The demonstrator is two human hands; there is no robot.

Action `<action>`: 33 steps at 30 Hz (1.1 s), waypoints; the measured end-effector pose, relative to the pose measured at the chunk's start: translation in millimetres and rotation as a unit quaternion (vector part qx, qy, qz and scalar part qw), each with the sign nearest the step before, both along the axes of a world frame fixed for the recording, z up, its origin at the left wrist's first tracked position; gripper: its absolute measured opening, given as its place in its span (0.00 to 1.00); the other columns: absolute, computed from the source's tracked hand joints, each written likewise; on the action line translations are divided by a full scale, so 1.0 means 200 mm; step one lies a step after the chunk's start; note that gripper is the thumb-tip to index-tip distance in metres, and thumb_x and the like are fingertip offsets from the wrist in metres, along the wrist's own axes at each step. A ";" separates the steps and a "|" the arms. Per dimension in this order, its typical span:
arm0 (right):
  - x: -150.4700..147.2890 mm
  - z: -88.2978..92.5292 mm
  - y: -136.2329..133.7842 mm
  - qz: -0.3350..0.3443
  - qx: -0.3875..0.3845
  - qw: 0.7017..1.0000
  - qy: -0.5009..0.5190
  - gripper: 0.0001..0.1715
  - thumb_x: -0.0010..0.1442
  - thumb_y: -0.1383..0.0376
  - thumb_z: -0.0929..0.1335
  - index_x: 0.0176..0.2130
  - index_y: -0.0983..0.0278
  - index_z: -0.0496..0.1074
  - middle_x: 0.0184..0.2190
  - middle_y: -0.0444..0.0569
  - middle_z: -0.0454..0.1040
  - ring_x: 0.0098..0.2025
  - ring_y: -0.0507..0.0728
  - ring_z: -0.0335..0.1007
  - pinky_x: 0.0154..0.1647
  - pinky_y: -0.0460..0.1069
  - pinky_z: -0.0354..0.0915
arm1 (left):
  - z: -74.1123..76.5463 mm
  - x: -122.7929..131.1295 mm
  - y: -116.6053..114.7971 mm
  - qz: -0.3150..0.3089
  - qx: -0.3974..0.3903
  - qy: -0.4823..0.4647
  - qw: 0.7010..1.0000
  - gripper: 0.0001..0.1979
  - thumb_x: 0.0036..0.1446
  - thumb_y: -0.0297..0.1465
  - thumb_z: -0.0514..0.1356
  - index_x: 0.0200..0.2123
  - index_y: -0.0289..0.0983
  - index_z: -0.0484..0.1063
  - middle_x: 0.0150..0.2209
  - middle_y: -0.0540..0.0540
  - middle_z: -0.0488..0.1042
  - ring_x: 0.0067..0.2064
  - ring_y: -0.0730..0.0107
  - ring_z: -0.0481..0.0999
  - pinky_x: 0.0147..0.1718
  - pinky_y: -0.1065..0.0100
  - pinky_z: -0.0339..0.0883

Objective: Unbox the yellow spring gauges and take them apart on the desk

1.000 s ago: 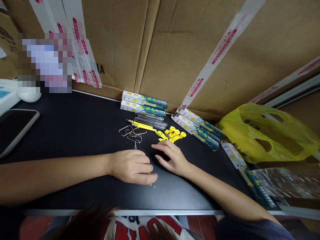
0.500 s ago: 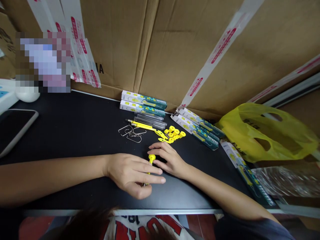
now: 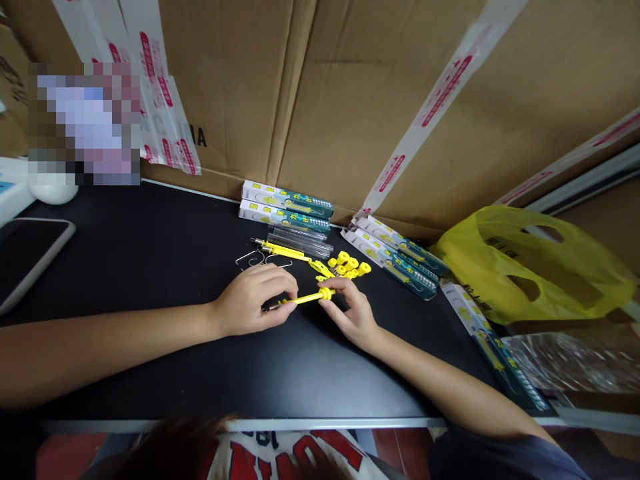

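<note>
Both hands meet over the black table around a yellow spring scale rod (image 3: 307, 298) with a round yellow cap. My left hand (image 3: 257, 300) pinches its left part, where a dark metallic end pokes out under the fingers. Thumb and fingertips of my right hand (image 3: 354, 315) close on the capped end. Just beyond lie loose yellow caps (image 3: 352, 265), yellow spring scale rods (image 3: 285, 251), clear plastic tubes (image 3: 300, 241) and bent wire hooks (image 3: 255, 257), partly covered by my left hand.
Printed spring scale boxes (image 3: 285, 210) stand at the back, with more boxes (image 3: 395, 257) to the right. A yellow plastic bag (image 3: 540, 267) and clear wrapping (image 3: 555, 363) lie far right. At left is a phone (image 3: 33, 253). Large cardboard (image 3: 350, 100) walls off the back.
The rod has turned from pointing away from me to lying nearly sideways. My left hand has moved up and closed in a pinch; my right hand now grips the capped end.
</note>
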State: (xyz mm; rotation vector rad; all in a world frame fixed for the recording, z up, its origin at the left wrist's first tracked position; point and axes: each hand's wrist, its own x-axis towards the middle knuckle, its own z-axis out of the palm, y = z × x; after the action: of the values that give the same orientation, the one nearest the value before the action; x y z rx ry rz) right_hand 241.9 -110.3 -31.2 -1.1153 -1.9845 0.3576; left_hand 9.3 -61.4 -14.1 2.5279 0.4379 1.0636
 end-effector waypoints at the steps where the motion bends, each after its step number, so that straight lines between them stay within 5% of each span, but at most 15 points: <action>1: 0.00 0.00 0.00 0.000 -0.001 1.000 0.002 0.11 0.61 0.61 0.65 0.44 0.61 0.67 0.38 0.51 0.73 0.33 0.54 0.71 0.35 0.50 0.70 | 0.00 0.00 0.00 0.023 -0.004 0.021 1.000 0.05 0.58 0.31 0.54 0.34 0.37 0.68 0.36 0.47 0.74 0.39 0.68 0.73 0.41 0.65 0.64; 13: -0.01 -0.01 0.01 -0.006 -0.006 0.999 0.047 0.11 0.58 0.66 0.69 0.43 0.61 0.69 0.38 0.49 0.74 0.27 0.50 0.68 0.30 0.47 0.69 | -0.01 0.02 0.01 0.086 -0.030 0.128 0.988 0.06 0.60 0.33 0.55 0.35 0.40 0.71 0.37 0.52 0.74 0.41 0.67 0.71 0.43 0.63 0.55; 16: -0.01 0.00 0.00 -0.004 -0.014 0.999 0.038 0.11 0.59 0.66 0.68 0.44 0.61 0.69 0.38 0.49 0.74 0.28 0.50 0.69 0.31 0.47 0.69 | -0.01 0.02 0.01 0.075 -0.067 0.124 0.987 0.06 0.59 0.32 0.55 0.39 0.40 0.69 0.39 0.52 0.74 0.43 0.67 0.71 0.45 0.63 0.56; 21: -0.04 0.01 -0.02 0.070 0.002 0.997 -0.021 0.11 0.60 0.66 0.67 0.45 0.62 0.68 0.36 0.50 0.75 0.30 0.51 0.70 0.31 0.46 0.69 | -0.02 0.01 -0.02 0.034 -0.031 0.133 0.990 0.22 0.57 0.40 0.58 0.53 0.40 0.60 0.42 0.47 0.72 0.43 0.64 0.71 0.45 0.62 0.60; 25: -0.07 0.00 -0.04 0.108 -0.012 0.994 -0.025 0.13 0.59 0.67 0.67 0.45 0.61 0.66 0.35 0.48 0.73 0.30 0.51 0.69 0.31 0.46 0.68 | -0.04 0.01 -0.02 -0.002 -0.019 0.151 0.988 0.19 0.61 0.38 0.54 0.54 0.39 0.59 0.36 0.48 0.72 0.39 0.66 0.72 0.41 0.65 0.63; 30: -0.06 -0.01 -0.03 0.068 -0.091 0.993 0.014 0.26 0.58 0.68 0.68 0.53 0.60 0.57 0.31 0.44 0.69 0.29 0.51 0.67 0.31 0.47 0.67 | -0.05 0.02 -0.01 -0.017 -0.085 0.098 0.991 0.18 0.64 0.31 0.52 0.56 0.41 0.57 0.37 0.50 0.72 0.40 0.70 0.73 0.41 0.69 0.65; 33: -0.06 0.01 -0.01 0.071 -0.107 0.992 -0.022 0.13 0.58 0.66 0.68 0.44 0.61 0.65 0.30 0.45 0.68 0.31 0.52 0.65 0.33 0.48 0.65 | -0.05 0.01 0.00 -0.033 -0.094 0.083 0.992 0.17 0.64 0.30 0.51 0.56 0.40 0.58 0.39 0.49 0.73 0.42 0.70 0.74 0.42 0.68 0.66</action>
State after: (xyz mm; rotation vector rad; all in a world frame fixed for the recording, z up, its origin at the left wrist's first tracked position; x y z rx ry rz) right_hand 230.4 -111.9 -30.2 -1.1230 -2.1071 0.6375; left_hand 12.0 -62.4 -23.9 2.4534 0.4717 0.7528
